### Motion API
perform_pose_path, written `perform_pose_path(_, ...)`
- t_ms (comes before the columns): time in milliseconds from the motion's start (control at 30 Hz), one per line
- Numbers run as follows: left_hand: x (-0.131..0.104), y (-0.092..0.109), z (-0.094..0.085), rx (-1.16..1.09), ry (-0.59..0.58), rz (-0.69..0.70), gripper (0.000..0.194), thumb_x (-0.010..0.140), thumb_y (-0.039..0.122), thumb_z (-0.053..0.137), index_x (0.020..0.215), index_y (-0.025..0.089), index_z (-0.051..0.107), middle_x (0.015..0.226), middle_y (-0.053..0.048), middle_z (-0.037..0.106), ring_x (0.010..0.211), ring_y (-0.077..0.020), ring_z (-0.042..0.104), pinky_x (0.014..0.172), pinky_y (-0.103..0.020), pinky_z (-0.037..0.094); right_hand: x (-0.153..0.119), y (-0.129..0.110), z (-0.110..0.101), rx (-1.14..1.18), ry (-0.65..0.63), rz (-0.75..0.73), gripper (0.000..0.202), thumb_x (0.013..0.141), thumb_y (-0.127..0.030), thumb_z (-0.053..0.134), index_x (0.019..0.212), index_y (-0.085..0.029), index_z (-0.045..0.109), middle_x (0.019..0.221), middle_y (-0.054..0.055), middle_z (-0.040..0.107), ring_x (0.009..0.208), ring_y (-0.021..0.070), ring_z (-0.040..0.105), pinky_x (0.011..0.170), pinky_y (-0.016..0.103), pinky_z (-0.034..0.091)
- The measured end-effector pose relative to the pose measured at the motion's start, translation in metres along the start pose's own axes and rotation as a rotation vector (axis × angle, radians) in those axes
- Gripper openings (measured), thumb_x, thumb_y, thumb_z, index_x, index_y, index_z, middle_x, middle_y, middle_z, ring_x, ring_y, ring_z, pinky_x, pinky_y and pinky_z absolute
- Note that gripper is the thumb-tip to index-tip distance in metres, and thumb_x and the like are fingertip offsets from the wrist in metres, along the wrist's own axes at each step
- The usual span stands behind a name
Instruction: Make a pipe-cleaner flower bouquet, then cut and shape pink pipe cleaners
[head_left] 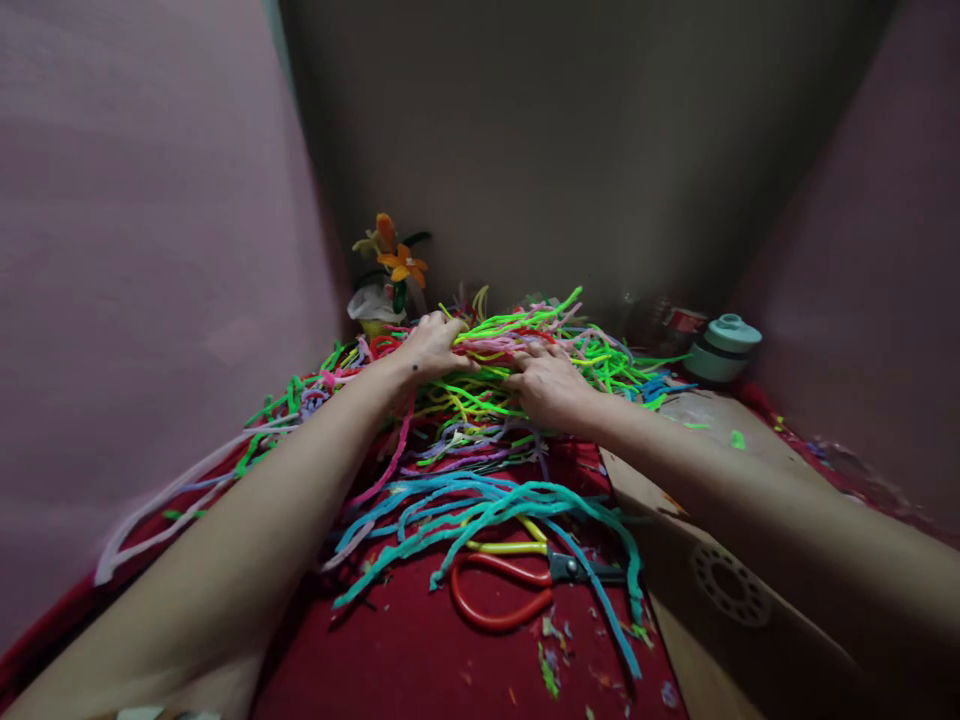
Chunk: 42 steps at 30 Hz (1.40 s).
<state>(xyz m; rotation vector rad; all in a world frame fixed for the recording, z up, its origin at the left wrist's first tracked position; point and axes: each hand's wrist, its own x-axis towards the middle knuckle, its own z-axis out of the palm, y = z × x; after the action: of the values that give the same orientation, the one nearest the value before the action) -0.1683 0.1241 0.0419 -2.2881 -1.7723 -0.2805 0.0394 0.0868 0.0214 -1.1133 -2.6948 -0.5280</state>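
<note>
Beyond the scissors (564,567), our left hand (435,345) is clamped on green and pink fuzzy stems (510,324); apart from it, our right hand (551,388) rests among them, its grip hard to tell. Risk, we judge: tangled stems could snag and spill toward the scissors if we pull sharply. Fuzzy stems look slender, neon-bright, bent every way.

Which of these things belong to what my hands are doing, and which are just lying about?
Likely part of it:
fuzzy stems, touched by your left hand and right hand
blue-green stems, lying nearer you
red-handled scissors, probably, though lying unheld

Likely just lying about:
orange flower
lidded container
</note>
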Motion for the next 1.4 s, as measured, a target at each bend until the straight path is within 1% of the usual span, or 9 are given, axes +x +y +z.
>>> perform_pose_path(67,-0.004,0.0,-0.003,0.071,-0.077,0.031,0.075,0.063,0.052,0.063,0.128,0.02,0.045,0.118,-0.013,0.055,0.109,-0.0301,0.05,0.085,-0.037,0.042,-0.001,0.0,-0.006,0.028,-0.021,0.01,0.024,0.08,-0.021,0.051,0.089,-0.021,0.072,0.103,0.012,0.063,0.107,0.03,0.047,0.089,0.044,0.035)
perform_pose_path(167,-0.012,0.005,-0.009,0.138,-0.125,0.07,0.051,0.07,0.035,0.059,0.118,0.019,0.051,0.109,-0.012,0.062,0.1,-0.0273,0.057,0.078,-0.034,0.043,-0.001,-0.005,-0.023,0.151,0.024,0.03,0.026,0.08,-0.017,0.047,0.087,-0.02,0.072,0.095,0.009,0.065,0.095,0.0234,0.055,0.083,0.036,0.04)
perform_pose_path(367,-0.017,0.032,-0.025,0.275,0.086,0.213,0.03,0.085,0.017,0.037,0.104,0.014,0.06,0.102,-0.014,0.063,0.097,-0.0256,0.057,0.077,-0.035,0.041,0.015,-0.012,-0.05,0.309,0.334,0.116,0.043,0.083,-0.018,0.045,0.126,-0.014,0.05,0.118,0.011,0.058,0.106,0.0219,0.051,0.088,0.033,0.038)
perform_pose_path(500,-0.019,0.042,-0.034,0.401,0.327,0.468,0.034,0.088,0.013,0.03,0.099,0.009,0.062,0.094,-0.017,0.062,0.092,-0.0258,0.056,0.081,-0.041,0.039,0.032,0.006,-0.033,0.146,0.081,0.228,0.08,0.07,-0.034,0.064,0.137,-0.005,0.032,0.124,0.021,0.052,0.116,0.0347,0.043,0.091,0.043,0.036)
perform_pose_path(600,-0.022,0.033,-0.033,0.392,0.357,0.55,0.039,0.091,0.015,0.024,0.109,0.012,0.059,0.098,-0.015,0.061,0.095,-0.0263,0.054,0.086,-0.044,0.037,0.036,0.016,-0.02,0.105,-0.041,0.316,0.037,0.081,-0.035,0.05,0.111,-0.013,0.058,0.104,0.017,0.064,0.1,0.0292,0.056,0.081,0.036,0.041)
perform_pose_path(767,-0.031,-0.002,-0.024,0.239,0.471,0.279,0.046,0.09,0.021,0.032,0.135,0.021,0.038,0.131,-0.017,0.044,0.121,-0.0314,0.037,0.099,-0.053,0.024,0.034,0.018,-0.016,0.041,0.138,0.433,0.025,0.082,-0.017,0.043,0.1,-0.016,0.06,0.101,0.015,0.065,0.092,0.025,0.059,0.069,0.03,0.042)
perform_pose_path(900,-0.038,-0.02,-0.02,0.263,0.502,0.001,0.065,0.083,0.026,0.046,0.143,0.016,0.022,0.134,-0.02,0.038,0.121,-0.0351,0.037,0.097,-0.05,0.029,0.033,0.026,-0.016,0.122,0.137,0.519,0.026,0.078,-0.016,0.046,0.102,-0.016,0.058,0.103,0.014,0.066,0.091,0.0249,0.059,0.066,0.028,0.04)
perform_pose_path(1133,-0.045,-0.029,-0.003,0.337,0.383,-0.028,0.071,0.081,0.025,0.042,0.144,0.009,0.014,0.116,-0.021,0.052,0.103,-0.0322,0.052,0.086,-0.044,0.036,0.033,0.027,-0.013,0.179,0.1,0.512,0.025,0.079,-0.017,0.046,0.103,-0.013,0.055,0.104,0.016,0.064,0.094,0.0266,0.059,0.07,0.03,0.041)
perform_pose_path(1400,-0.046,-0.041,-0.007,0.166,0.348,-0.106,0.063,0.075,0.033,0.054,0.132,0.011,0.039,0.111,-0.018,0.056,0.104,-0.0315,0.052,0.093,-0.045,0.034,0.038,0.026,-0.003,0.262,0.055,0.469,0.029,0.081,-0.024,0.049,0.109,-0.014,0.051,0.108,0.016,0.063,0.096,0.0261,0.059,0.073,0.031,0.043)
